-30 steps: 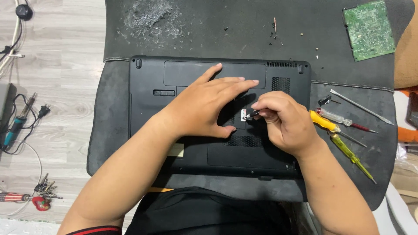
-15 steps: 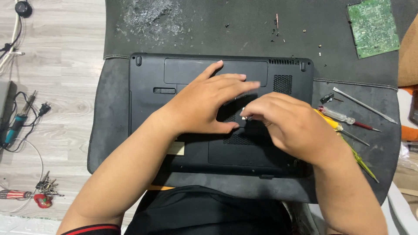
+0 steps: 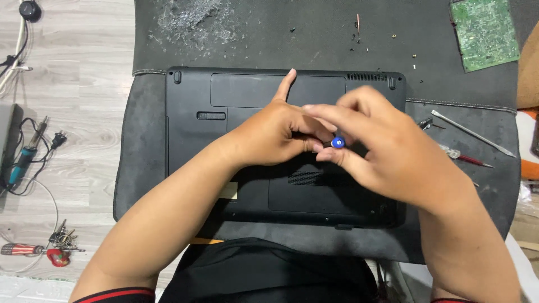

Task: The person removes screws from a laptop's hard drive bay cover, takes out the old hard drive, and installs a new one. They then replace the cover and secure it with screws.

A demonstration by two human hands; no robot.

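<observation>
Laptop (image 3: 252, 140) lies underside up; left hand (image 3: 275, 134) steadies it while right hand (image 3: 382, 151) pinches a blue-capped screwdriver (image 3: 337, 142); keeping it upright seems wise.

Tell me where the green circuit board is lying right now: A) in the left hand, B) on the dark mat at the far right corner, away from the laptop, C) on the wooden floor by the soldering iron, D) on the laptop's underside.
B: the green circuit board lies flat on the dark mat at its far right corner, apart from the laptop and both hands.
</observation>
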